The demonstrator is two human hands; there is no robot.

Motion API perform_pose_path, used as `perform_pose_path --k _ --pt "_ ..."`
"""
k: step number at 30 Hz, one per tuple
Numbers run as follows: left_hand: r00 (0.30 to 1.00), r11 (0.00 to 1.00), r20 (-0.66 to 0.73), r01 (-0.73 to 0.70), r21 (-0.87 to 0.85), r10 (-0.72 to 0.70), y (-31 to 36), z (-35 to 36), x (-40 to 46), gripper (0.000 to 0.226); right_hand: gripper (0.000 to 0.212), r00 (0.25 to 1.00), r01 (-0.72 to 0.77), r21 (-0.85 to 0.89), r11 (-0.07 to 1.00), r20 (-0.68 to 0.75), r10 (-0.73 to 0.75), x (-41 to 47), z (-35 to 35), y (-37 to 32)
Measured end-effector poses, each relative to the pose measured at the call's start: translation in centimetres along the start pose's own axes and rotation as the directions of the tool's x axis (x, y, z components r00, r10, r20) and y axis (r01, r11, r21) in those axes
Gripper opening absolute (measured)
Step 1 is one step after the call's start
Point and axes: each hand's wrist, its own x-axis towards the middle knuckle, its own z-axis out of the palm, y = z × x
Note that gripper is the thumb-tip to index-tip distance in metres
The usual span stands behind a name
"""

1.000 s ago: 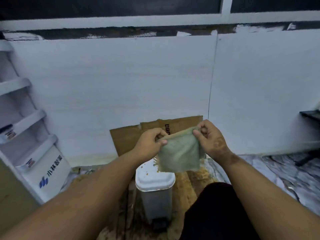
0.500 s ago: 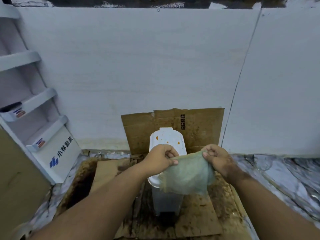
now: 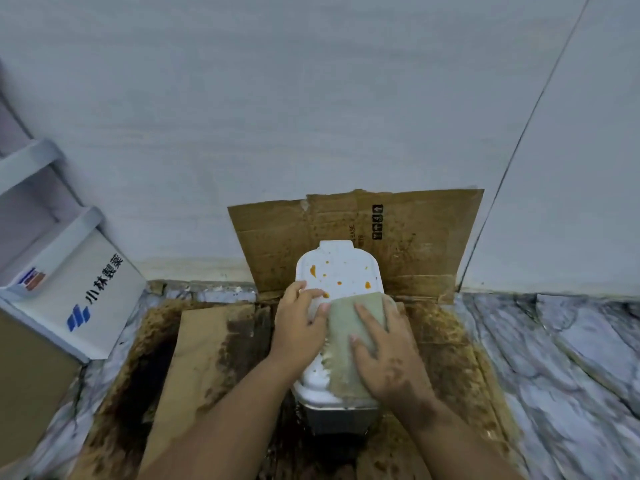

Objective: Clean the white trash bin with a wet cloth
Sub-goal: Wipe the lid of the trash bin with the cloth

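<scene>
The white trash bin [image 3: 341, 271] stands on stained cardboard below me, its closed lid spotted with orange splashes at the far end. A greenish wet cloth [image 3: 341, 344] lies flat on the near right part of the lid. My right hand [image 3: 384, 358] presses flat on the cloth with fingers spread. My left hand [image 3: 301, 323] rests on the lid's left edge, fingers touching the cloth's left border. The bin's body is mostly hidden under the lid and my hands.
Soiled brown cardboard [image 3: 408, 244] leans against the white wall behind the bin, and more cardboard [image 3: 194, 358] covers the marble-patterned floor [image 3: 561, 368]. A white shelf unit with blue printed lettering [image 3: 90, 299] stands at the left.
Both hands came down with the cloth from the air onto the bin lid. The cloth, held stretched between the hands before, now lies flat under my right palm. The view tilted downward.
</scene>
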Motion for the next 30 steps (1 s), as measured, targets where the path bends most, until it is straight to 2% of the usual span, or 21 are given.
perform_pose_path --k 4,7,9,12,15,17,21,25,27,30 --pt "0.998 0.999 0.064 -0.012 0.051 0.008 -1.3 0.6 0.1 0.036 0.062 0.992 -0.028 0.053 0.998 0.123 0.022 3.7 -0.3 0.8" --pt "0.998 0.998 0.061 -0.033 0.048 0.03 -1.3 0.6 0.2 0.037 0.061 0.992 -0.037 0.078 0.996 0.121 0.027 8.2 -0.1 1.1" --pt "0.998 0.998 0.059 -0.031 0.06 0.027 -1.3 0.7 0.3 0.04 0.062 0.993 -0.017 0.007 1.0 0.115 0.016 12.5 0.3 0.6" --pt "0.997 0.993 0.07 -0.025 0.113 0.017 -1.4 0.9 0.6 0.045 0.062 0.982 -0.033 -0.096 0.995 0.185 0.05 18.4 0.3 -0.5" --pt "0.998 0.993 0.069 -0.019 0.116 0.011 -1.4 0.9 0.6 0.046 0.059 0.976 -0.014 -0.134 0.991 0.215 0.043 20.5 0.0 -0.9" --pt "0.998 0.992 0.066 -0.025 0.125 0.017 -1.3 1.0 0.4 0.047 0.059 0.985 -0.01 -0.083 0.996 0.172 0.024 19.7 -0.2 -0.7" --pt "0.997 0.995 0.078 -0.025 0.101 0.018 -1.3 0.8 0.0 0.047 0.058 0.992 0.031 0.161 0.987 0.116 -0.05 15.4 -0.2 0.9" --pt "0.997 0.999 0.078 0.006 0.043 -0.009 -1.2 0.6 -0.2 0.047 0.056 0.993 -0.016 0.355 0.935 0.111 -0.025 8.1 -0.1 2.6" --pt "0.997 0.999 0.075 0.015 0.034 -0.017 -1.2 0.6 -0.4 0.047 0.051 0.997 -0.005 0.4 0.917 0.073 -0.027 4.3 0.0 3.1" --pt "0.997 0.999 0.073 0.02 0.028 -0.022 -1.3 0.4 -0.5 0.047 0.049 0.999 0.041 0.356 0.934 0.006 -0.046 -0.5 0.5 3.3"
